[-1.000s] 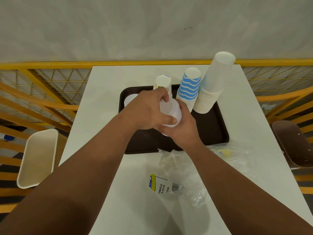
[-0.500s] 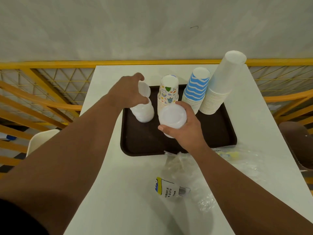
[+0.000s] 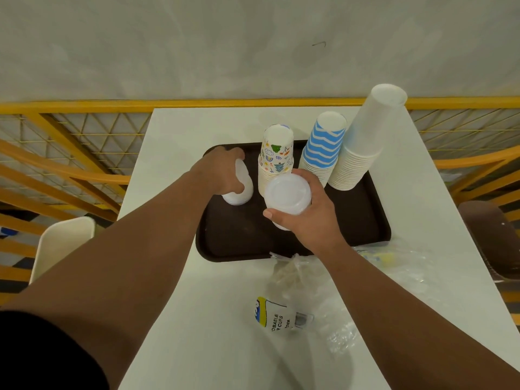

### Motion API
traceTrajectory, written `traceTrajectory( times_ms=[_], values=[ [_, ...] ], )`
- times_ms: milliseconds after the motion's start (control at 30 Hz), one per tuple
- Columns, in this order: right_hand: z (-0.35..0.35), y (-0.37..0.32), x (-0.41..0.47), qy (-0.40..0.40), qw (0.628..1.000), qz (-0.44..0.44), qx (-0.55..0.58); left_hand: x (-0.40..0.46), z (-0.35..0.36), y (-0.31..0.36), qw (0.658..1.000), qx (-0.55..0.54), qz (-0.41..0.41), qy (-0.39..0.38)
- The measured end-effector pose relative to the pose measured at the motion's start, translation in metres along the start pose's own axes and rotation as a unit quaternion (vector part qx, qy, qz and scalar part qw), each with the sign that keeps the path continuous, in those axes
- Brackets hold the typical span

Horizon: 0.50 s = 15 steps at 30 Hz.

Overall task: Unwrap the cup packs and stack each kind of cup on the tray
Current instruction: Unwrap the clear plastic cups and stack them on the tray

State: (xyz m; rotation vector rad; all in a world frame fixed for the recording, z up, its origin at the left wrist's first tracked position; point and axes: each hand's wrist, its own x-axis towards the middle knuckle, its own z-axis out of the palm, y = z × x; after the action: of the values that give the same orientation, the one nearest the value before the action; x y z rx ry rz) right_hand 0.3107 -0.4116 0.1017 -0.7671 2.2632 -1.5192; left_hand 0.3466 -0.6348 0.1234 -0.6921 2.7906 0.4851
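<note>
2 hands grip clear cups: left (image 3: 223,171), right (image 3: 302,212) | wrappers (image 3: 332,299) beside tray (image 3: 239,237)

The clear wrapper (image 3: 284,319) on the table bears a label reading partly "OSABLE R CUPS".

Tray (image 3: 365,220) sat mid-table (image 3: 180,319), four cup stacks along its back. Left hand (image 3: 222,173) was on the leftmost stack (image 3: 239,192), right hand (image 3: 304,218) in front. Wrappers (image 3: 323,305) lay nearer, off the tray.
</note>
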Motion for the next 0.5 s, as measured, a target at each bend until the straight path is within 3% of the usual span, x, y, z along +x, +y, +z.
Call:
traceTrajectory(
  times_ms=[367,433,500],
  values=[
    [-0.007,0.0,-0.002,0.004,1.0,-0.001,-0.002,-0.004,-0.01,0.006,0.997,0.055,-0.037,-0.034],
    [-0.008,-0.003,-0.003,0.004,1.0,-0.001,0.006,-0.019,-0.028,0.013,0.998,0.049,-0.045,0.022],
    [-0.01,-0.008,-0.003,0.005,1.0,-0.004,0.015,-0.045,-0.044,0.029,0.986,-0.03,-0.021,0.16]
  ],
)
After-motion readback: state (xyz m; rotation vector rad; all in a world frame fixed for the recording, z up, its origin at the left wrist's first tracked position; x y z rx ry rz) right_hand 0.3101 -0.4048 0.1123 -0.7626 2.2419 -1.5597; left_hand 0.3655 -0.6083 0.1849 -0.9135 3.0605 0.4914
